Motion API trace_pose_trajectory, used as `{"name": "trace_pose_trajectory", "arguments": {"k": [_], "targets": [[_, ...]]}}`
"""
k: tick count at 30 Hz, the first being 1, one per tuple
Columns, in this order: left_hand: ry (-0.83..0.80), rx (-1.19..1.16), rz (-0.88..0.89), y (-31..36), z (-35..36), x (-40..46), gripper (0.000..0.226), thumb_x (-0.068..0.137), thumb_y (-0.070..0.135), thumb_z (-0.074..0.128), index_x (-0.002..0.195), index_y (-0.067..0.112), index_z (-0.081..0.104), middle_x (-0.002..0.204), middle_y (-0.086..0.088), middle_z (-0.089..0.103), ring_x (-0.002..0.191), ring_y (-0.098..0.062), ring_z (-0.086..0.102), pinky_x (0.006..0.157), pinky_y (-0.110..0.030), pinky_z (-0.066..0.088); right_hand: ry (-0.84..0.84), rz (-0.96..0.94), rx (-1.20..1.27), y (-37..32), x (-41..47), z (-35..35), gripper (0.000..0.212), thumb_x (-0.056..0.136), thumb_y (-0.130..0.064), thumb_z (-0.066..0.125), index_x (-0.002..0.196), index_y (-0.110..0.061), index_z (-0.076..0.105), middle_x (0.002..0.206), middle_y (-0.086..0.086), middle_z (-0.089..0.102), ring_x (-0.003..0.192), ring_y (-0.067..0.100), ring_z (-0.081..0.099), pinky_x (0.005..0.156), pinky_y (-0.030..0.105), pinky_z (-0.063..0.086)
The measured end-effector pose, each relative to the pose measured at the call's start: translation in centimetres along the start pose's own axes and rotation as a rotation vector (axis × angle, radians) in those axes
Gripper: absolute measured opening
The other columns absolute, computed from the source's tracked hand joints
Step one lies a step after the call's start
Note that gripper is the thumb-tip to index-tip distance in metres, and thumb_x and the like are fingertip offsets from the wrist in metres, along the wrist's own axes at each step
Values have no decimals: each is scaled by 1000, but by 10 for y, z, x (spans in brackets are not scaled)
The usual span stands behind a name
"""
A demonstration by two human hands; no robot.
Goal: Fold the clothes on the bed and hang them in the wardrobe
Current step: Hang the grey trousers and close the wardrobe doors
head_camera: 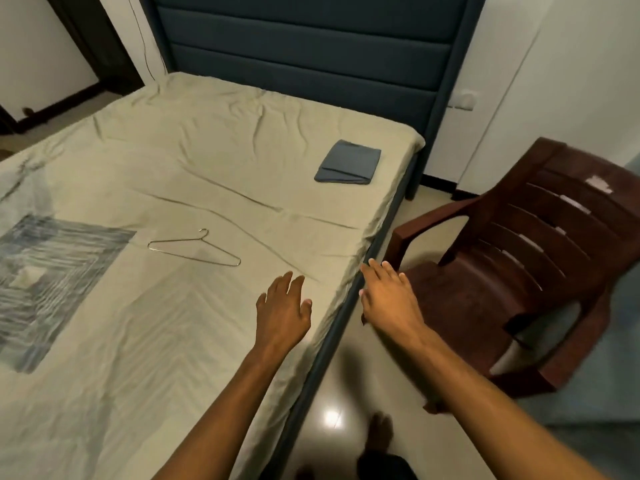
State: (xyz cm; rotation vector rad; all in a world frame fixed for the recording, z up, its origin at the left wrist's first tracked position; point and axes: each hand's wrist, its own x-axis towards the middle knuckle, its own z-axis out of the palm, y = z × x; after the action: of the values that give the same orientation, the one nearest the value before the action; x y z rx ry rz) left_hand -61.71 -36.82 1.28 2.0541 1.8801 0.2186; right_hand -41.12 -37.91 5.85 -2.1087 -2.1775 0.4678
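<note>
Reaching forward over the near edge of the bed, the person extends both arms with nothing in either hand.

Head view. The left hand hovers palm-down above the pale sheet, its fingers spread and relaxed, holding nothing; whether it touches the sheet cannot be told. The right hand is level with the mattress edge, over the gap between the bed and the brown chair, its fingers likewise straight and apart, gripping nothing. The folded grey garment lies flat and squared near the far right corner of the bed, close to the padded headboard and well apart from both hands; its neat shape suggests that the folding step for this piece is complete and that it was set down out of the working area. The wire hanger rests flat on the sheet, hook pointing away, to the left of the left hand and nearer than the garment, probably laid ready for the hanging step. A patterned blue-grey patch shows at the left of the bedcover. Both open hands seem to be approaching the garment or the hanger; which one cannot be determined. No wardrobe is clearly identifiable.
</note>
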Motion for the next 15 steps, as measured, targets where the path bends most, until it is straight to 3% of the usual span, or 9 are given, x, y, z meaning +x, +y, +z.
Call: {"name": "trace_pose_trajectory", "arguments": {"k": [7,15], "targets": [[-1,-95,-238,-8,31,119,48,100,32,49,146,16,46,152,-6,44,139,-28,38,104,-45,40,-95,-97,63,45,136,1,52,99,-18,47,149,-8,36,150,12,42,136,30,41,110,41,38],[35,-236,-537,-34,65,183,44,99,29,51,140,14,51,143,-10,52,131,-31,46,98,-46,46,-258,-254,53,45,243,15,53,100,-16,47,150,-9,33,151,10,42,136,27,42,108,39,39]]}}
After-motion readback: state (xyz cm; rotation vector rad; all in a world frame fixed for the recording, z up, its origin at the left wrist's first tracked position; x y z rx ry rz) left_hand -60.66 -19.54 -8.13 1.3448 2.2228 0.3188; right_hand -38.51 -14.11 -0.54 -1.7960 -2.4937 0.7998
